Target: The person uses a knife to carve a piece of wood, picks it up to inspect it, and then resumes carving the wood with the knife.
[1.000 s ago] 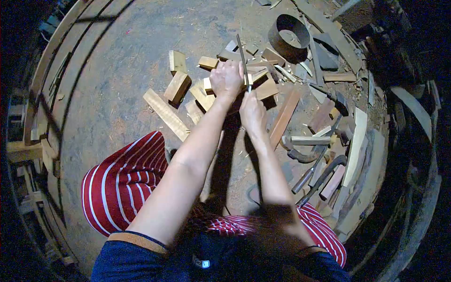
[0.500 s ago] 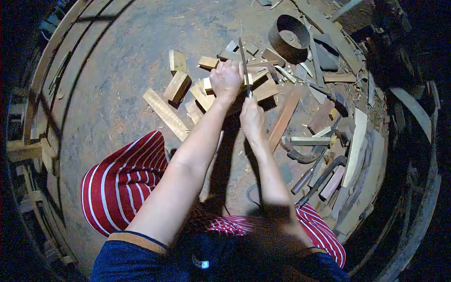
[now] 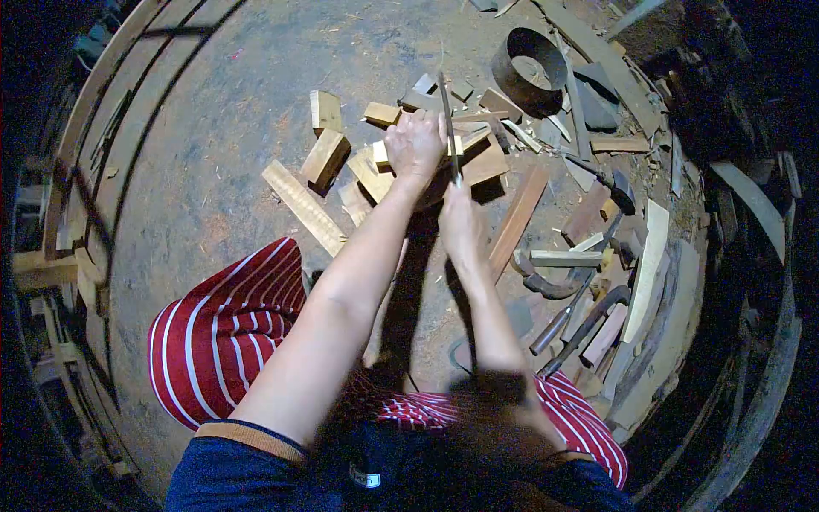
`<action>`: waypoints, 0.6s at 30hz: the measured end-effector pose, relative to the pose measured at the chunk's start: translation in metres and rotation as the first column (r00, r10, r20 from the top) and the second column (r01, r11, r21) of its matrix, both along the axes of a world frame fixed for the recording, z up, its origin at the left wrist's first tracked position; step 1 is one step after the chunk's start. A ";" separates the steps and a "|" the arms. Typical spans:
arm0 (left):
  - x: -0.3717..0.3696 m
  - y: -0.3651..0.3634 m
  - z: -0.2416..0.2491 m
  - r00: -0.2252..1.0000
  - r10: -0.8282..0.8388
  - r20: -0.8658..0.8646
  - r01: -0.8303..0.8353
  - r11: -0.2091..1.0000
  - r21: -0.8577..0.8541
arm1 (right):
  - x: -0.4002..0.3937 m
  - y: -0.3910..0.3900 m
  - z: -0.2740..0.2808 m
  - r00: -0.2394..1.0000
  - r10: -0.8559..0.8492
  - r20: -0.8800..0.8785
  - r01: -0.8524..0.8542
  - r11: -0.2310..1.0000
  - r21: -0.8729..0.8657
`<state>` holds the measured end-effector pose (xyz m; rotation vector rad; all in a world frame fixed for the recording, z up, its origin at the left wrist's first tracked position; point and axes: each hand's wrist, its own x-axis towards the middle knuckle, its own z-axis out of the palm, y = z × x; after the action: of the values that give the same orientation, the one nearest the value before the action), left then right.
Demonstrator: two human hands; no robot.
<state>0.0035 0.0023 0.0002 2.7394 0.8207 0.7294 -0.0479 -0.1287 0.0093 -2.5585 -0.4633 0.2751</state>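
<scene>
My left hand (image 3: 415, 147) is closed over a pale wooden strip (image 3: 380, 154), pressing it down on other wood pieces; its ends show on both sides of the hand. My right hand (image 3: 463, 224) grips the handle of a handsaw (image 3: 449, 119), its thin dark blade seen nearly edge-on and pointing away from me. The blade crosses the strip just right of my left knuckles. Whether its teeth are in the wood cannot be made out. A wooden block (image 3: 488, 162) lies under and to the right of the blade.
Wooden blocks (image 3: 325, 158) and a flat pale board (image 3: 303, 205) lie on the left. A reddish board (image 3: 519, 218) is right of my hands. Farther right are a metal ring (image 3: 529, 72), a hammer-like tool (image 3: 616, 189), curved handles (image 3: 597, 320) and wood offcuts (image 3: 648, 264).
My right hand and the saw have drawn back slightly toward me. My left hand stays on the wooden strip. The whole view has shifted a little.
</scene>
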 end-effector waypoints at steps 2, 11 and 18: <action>-0.002 0.004 -0.004 0.990 -0.046 0.132 0.035 0.995 0.090 | -0.030 -0.019 0.006 0.999 -0.024 -0.040 0.026 0.998 0.051; -0.002 0.002 0.000 0.996 -0.024 0.084 0.019 0.998 0.064 | 0.027 0.024 0.013 0.999 -0.003 0.038 0.002 1.000 0.025; -0.003 0.002 0.001 0.992 -0.038 0.117 0.025 0.994 0.110 | -0.037 -0.025 -0.001 1.000 -0.018 -0.018 0.019 0.996 0.082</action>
<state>0.0007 0.0046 0.0015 2.7637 0.7307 0.9468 -0.0851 -0.1538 0.0084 -2.4773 -0.4350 0.2663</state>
